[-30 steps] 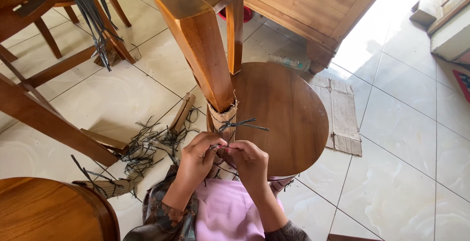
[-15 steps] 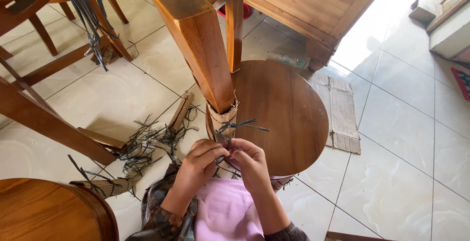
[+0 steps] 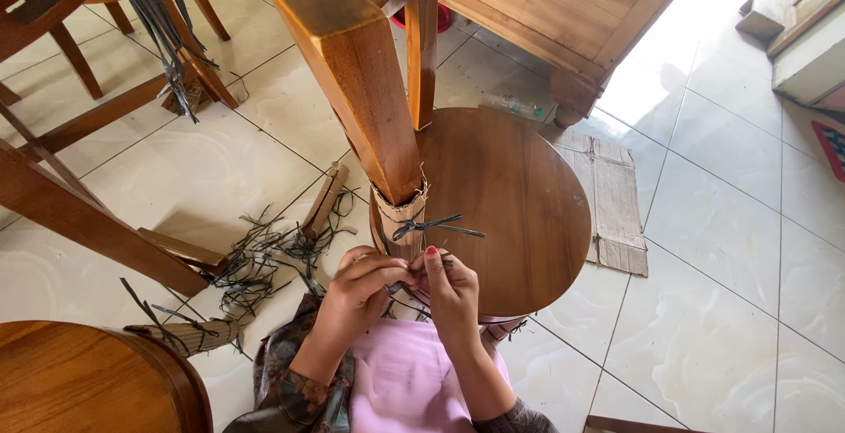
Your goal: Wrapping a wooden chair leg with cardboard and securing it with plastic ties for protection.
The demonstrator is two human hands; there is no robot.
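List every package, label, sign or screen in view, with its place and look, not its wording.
No labels, signs or screens.
Cardboard wrap: tan, around the chair leg's lower end, tied with dark strap, just above both hands.
Flattened cardboard: brownish sheet on the tiled floor, right of the round wooden seat.

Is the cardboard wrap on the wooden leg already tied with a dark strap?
Yes, a knotted dark strap circles the cardboard wrap on the wooden leg.

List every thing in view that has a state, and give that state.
Left hand: pinching the strap.
Right hand: pinching the strap.
Strap: knotted around the cardboard, ends loose.
Cardboard: wrapped around the chair leg.
Strap scraps: scattered on the floor.
Flat cardboard: lying on the tiles.
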